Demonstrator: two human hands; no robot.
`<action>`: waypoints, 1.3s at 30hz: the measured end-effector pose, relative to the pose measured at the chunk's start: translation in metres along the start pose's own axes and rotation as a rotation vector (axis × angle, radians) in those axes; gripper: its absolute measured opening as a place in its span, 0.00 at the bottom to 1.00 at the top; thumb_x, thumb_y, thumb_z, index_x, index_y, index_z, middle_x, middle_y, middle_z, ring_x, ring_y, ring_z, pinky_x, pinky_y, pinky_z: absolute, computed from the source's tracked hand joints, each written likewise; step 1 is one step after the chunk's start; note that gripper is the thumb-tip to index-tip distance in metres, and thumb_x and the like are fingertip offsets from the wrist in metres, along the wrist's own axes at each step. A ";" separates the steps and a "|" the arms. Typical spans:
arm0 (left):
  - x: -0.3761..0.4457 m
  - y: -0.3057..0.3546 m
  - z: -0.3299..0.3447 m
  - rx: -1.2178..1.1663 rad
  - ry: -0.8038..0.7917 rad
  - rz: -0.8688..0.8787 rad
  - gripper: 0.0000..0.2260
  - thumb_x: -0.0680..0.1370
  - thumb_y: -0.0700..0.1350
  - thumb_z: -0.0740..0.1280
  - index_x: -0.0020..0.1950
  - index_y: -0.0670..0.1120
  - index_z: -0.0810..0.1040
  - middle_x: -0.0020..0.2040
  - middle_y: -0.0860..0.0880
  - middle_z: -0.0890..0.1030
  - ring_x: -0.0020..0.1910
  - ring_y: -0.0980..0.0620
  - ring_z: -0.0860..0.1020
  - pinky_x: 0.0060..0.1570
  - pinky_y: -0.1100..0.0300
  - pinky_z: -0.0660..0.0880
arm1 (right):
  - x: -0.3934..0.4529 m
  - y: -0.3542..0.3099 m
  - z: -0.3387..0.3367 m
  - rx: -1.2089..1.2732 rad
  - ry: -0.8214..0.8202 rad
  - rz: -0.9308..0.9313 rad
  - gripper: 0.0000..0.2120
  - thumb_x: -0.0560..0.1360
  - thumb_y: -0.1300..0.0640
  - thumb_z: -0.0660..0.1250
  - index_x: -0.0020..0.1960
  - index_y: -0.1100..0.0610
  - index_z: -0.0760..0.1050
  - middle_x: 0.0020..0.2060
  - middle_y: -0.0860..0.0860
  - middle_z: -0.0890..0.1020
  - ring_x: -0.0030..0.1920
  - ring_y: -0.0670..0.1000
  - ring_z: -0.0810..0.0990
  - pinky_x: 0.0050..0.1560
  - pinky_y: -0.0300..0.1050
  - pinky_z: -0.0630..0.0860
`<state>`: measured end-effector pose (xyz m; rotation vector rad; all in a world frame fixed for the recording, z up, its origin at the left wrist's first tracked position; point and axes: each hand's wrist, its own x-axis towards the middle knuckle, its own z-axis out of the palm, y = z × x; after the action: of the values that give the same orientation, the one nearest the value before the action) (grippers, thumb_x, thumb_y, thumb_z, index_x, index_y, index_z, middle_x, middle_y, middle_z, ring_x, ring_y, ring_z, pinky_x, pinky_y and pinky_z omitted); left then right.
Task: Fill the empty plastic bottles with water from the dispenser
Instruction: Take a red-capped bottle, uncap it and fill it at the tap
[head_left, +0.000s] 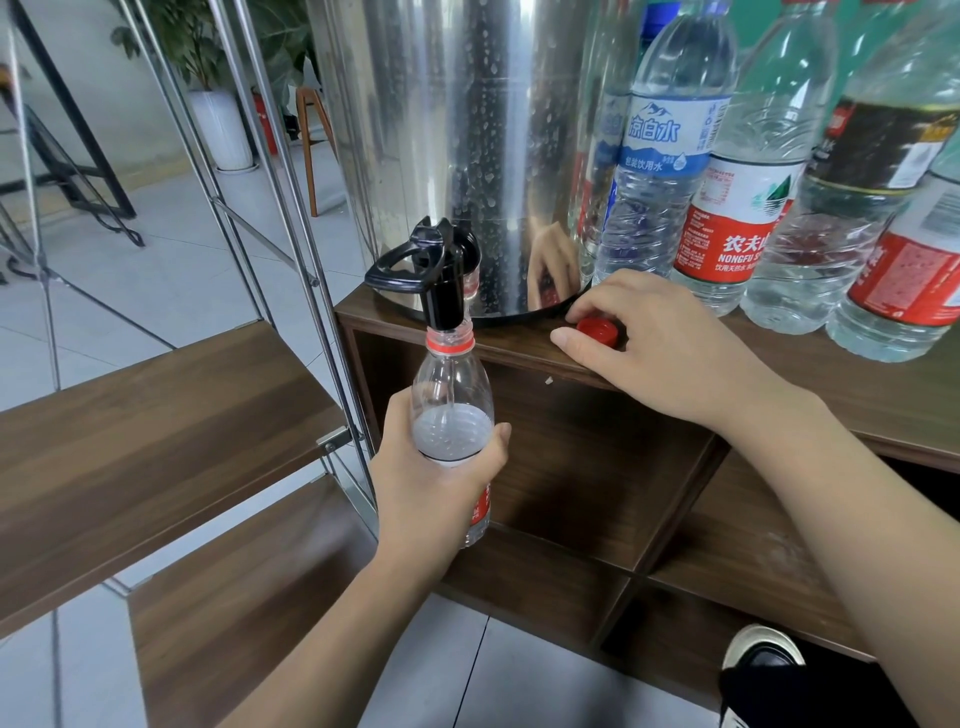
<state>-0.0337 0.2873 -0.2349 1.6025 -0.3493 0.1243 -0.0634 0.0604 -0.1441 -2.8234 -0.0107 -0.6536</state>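
Below the black tap (439, 280) of the steel dispenser (467, 130), the left hand (434, 483) grips a clear plastic bottle (453, 415), mouth at the spout to catch water. Right of the tap, the right hand (660, 348) pinches its red cap (598, 330) on the wooden shelf (883, 384), seemingly kept ready; more bottles (727, 182) stand beyond.

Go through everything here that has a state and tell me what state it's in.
Bottle: uncapped, under spout, partly filled, water streaming in.
Tap: running.
Red cap: off, on the shelf top.
Left hand: grips the bottle.
Right hand: fingers curled over the red cap.
Blue-label bottle: upright, capped.
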 end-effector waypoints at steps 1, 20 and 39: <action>0.000 0.000 0.000 -0.001 0.001 0.001 0.24 0.70 0.46 0.82 0.60 0.57 0.76 0.52 0.60 0.82 0.54 0.62 0.80 0.49 0.74 0.75 | 0.000 0.000 0.000 0.000 -0.001 0.000 0.24 0.77 0.32 0.58 0.56 0.48 0.80 0.50 0.46 0.78 0.54 0.49 0.76 0.54 0.52 0.77; 0.001 -0.001 0.000 0.002 -0.003 0.004 0.25 0.70 0.47 0.82 0.62 0.56 0.75 0.54 0.58 0.82 0.56 0.60 0.80 0.53 0.65 0.76 | -0.001 0.000 -0.001 -0.002 -0.014 0.007 0.22 0.78 0.32 0.59 0.56 0.47 0.79 0.51 0.45 0.77 0.55 0.48 0.75 0.53 0.52 0.78; 0.001 -0.002 -0.001 0.009 -0.012 0.009 0.24 0.70 0.47 0.83 0.59 0.59 0.74 0.52 0.62 0.81 0.55 0.63 0.80 0.49 0.74 0.75 | 0.000 0.000 -0.001 -0.011 -0.004 0.002 0.24 0.77 0.31 0.57 0.56 0.47 0.79 0.51 0.45 0.78 0.55 0.48 0.75 0.55 0.52 0.77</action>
<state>-0.0320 0.2880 -0.2369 1.6109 -0.3660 0.1237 -0.0637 0.0600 -0.1435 -2.8349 -0.0049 -0.6492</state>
